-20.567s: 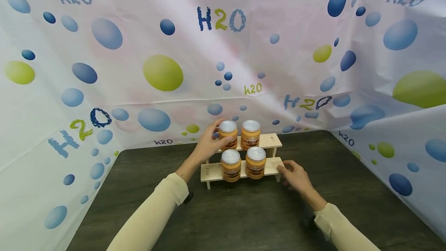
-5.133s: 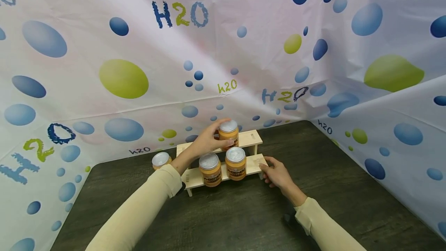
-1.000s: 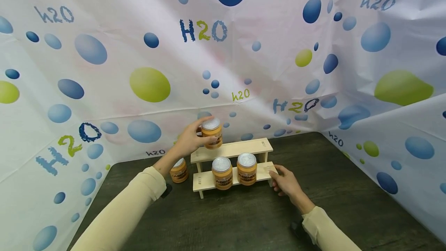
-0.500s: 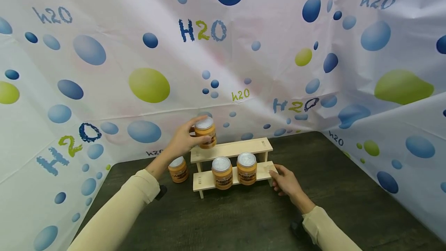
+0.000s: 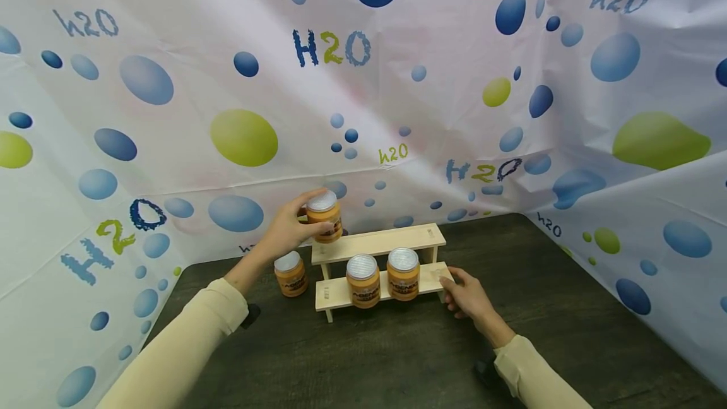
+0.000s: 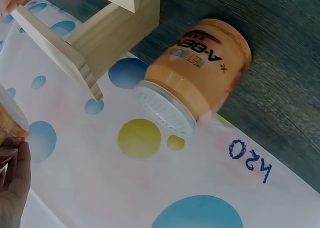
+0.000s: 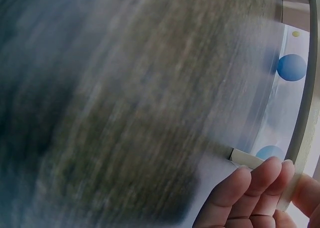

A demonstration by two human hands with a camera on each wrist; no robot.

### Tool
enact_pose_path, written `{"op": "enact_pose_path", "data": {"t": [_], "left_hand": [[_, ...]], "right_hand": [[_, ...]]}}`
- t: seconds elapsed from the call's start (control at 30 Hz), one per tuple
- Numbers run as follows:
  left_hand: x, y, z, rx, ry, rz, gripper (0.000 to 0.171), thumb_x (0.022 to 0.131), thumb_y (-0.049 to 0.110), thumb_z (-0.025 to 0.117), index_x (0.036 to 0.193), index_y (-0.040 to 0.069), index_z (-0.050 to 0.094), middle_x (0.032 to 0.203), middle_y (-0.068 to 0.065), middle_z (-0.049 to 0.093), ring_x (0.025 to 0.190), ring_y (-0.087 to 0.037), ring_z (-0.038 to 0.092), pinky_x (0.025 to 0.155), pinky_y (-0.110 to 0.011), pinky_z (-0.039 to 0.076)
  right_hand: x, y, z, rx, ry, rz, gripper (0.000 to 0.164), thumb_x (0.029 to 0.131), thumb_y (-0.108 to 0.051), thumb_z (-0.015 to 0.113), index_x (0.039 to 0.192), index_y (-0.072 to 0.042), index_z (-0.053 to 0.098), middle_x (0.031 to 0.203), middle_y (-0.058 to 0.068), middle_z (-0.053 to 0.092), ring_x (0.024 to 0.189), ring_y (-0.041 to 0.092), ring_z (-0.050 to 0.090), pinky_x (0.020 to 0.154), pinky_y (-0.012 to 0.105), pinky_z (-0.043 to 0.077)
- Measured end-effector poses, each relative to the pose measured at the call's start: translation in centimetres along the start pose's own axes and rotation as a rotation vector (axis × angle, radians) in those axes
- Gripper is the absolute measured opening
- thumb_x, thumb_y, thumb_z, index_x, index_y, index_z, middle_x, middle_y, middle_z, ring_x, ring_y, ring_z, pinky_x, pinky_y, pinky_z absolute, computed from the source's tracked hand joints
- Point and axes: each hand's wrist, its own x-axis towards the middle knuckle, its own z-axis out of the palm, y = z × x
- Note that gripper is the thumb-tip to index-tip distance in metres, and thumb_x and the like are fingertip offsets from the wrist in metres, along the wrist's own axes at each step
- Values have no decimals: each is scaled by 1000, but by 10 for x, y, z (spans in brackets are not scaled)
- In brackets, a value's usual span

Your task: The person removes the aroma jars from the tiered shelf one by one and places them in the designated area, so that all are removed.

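Note:
My left hand [image 5: 286, 229] grips an orange jar [image 5: 325, 216] with a silver lid, upright and raised near the left end of the stand's upper tier [image 5: 377, 242]. A second jar [image 5: 292, 276] stands on the table left of the stand; in the left wrist view this jar [image 6: 200, 68] appears tilted by the camera angle. Two more jars, a left one [image 5: 363, 283] and a right one [image 5: 404, 275], stand on the lower tier [image 5: 335, 295]. My right hand [image 5: 470, 295] holds that tier's right end, thumb and fingers on either side of the board's edge [image 7: 305, 113].
The dark wooden table [image 5: 369, 358] spreads in front of and around the pale two-tier stand. Behind it hangs a white curtain [image 5: 454, 106] printed with blue and green spots, which also runs along both sides.
The upper tier held two jars at first; one now stands on the table at left. The left hand has lifted the other jar and carried it leftward. The right hand stays at the lower tier.

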Motion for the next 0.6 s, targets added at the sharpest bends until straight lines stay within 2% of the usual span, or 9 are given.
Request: {"op": "enact_pose_path", "data": {"t": [0.27,0.47,0.6], "left_hand": [[-7,-8,-9,20,8,-33,75,90,31,77,155,24,39,141,-15,53,124,-39,59,85,-47,58],[-12,-13,-14,71,37,-34,72,90,34,77,153,29,42,139,-15,56,123,-39,61,85,-47,58],[-13,-16,-17,84,46,-33,72,90,33,77,153,28,42,139,-16,55,123,-39,61,85,-48,59]], "right_hand": [[1,0,-1,-6,-2,2,51,104,-28,54,148,-6,44,67,1,59,58,14,57,50,31,49],[1,0,-1,-13,-2,1,51,104,-30,54,148,-6,44,68,1,59,59,14,58,50,31,50],[1,0,0,-15,-2,4,52,104,-29,55,148,-6,44,68,2,60,59,14,58,50,31,50]]}}
